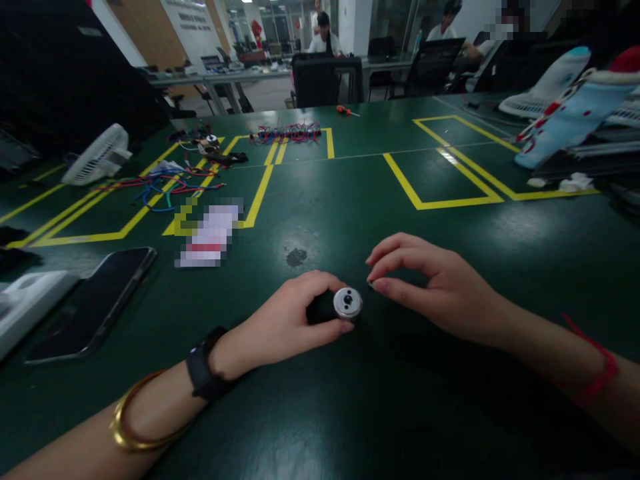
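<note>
My left hand (293, 317) grips a small silver motor (348, 303) between thumb and fingers. The motor's round end faces up, with a dark hub in its middle and two dark holes beside it; its lower body is hidden. To the right and slightly apart from it, my right hand (430, 283) holds thumb and fingertips pinched together. A tiny metallic bit shows at those fingertips, too small to name. Both hands hover over or rest low on the dark green table (320, 413).
Left lie a phone (95, 303), a white power strip (30, 300) and a blurred paper slip (213, 233). Farther back are loose wires (165, 180), a wire bundle (287, 133), a white fan (100, 155) and a screwdriver (347, 111). A blue plush (575, 123) stands right. Several people sit beyond.
</note>
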{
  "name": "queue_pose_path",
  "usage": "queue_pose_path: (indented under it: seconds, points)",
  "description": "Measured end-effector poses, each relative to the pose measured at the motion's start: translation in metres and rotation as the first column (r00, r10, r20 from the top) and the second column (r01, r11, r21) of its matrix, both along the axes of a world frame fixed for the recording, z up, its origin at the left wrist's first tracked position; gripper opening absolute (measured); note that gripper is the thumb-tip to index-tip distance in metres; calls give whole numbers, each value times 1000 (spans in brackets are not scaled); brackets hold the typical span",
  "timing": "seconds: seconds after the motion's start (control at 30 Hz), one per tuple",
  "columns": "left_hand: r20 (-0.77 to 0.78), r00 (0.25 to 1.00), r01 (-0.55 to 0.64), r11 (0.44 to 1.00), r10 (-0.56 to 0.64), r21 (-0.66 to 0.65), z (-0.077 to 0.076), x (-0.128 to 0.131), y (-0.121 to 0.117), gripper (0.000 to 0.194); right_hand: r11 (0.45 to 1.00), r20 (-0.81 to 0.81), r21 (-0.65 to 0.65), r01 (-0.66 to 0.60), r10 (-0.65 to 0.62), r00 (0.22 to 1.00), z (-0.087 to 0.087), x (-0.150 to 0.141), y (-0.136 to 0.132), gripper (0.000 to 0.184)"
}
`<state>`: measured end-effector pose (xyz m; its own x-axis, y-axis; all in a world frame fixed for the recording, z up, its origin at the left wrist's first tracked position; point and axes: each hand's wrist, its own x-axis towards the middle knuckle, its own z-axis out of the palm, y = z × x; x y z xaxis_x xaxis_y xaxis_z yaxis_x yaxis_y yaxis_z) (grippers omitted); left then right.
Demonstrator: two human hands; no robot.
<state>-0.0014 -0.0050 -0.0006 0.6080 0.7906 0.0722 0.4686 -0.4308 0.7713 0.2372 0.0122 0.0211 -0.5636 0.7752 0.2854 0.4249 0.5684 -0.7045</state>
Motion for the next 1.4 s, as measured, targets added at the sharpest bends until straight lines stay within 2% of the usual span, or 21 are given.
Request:
queue_pose_path:
  seconds: [0.2, 0.57, 0.63, 0.73, 0.83, 0.93, 1.23, 1.33, 1.4]
  points:
    - [6, 1000, 4, 1000, -4, -12, 0, -1, 0, 28, 990, 297, -88, -111, 132, 946, -15, 20, 7, 17]
    - [4, 1000, 3, 1000, -3, -9, -1, -1, 0, 28, 984, 278, -123, -128, 158, 947, -13, 20, 6, 16]
    - [7, 1000, 5, 1000, -4, -7, 0, -1, 0, 28, 983, 199, -165, -83, 116, 973, -11, 20, 6, 17]
    - [15, 1000, 7, 1000, -7, -7, 0, -1, 0, 29, 963, 65, -252, 92, -78, 995, -10, 22, 9, 19]
    - [15, 1000, 10, 1000, -10, -6, 0, -2, 0, 29, 906, -61, -329, 267, -302, 951, -16, 26, 16, 23]
    - [7, 1000, 8, 1000, -8, -12, 1, -2, 0, 29, 864, -153, -378, 334, -414, 897, -24, 29, 22, 25]
    - [3, 1000, 8, 1000, -8, -12, 0, -1, 1, 28, 863, -157, -389, 321, -406, 900, -27, 28, 23, 24]
    - [4, 1000, 14, 1000, -14, -10, -1, -2, 1, 29, 872, -86, -366, 324, -379, 922, -25, 28, 23, 26]
    - [4, 1000, 15, 1000, -15, -12, -1, -2, 1, 29, 915, 24, -289, 282, -287, 958, -23, 27, 22, 24]
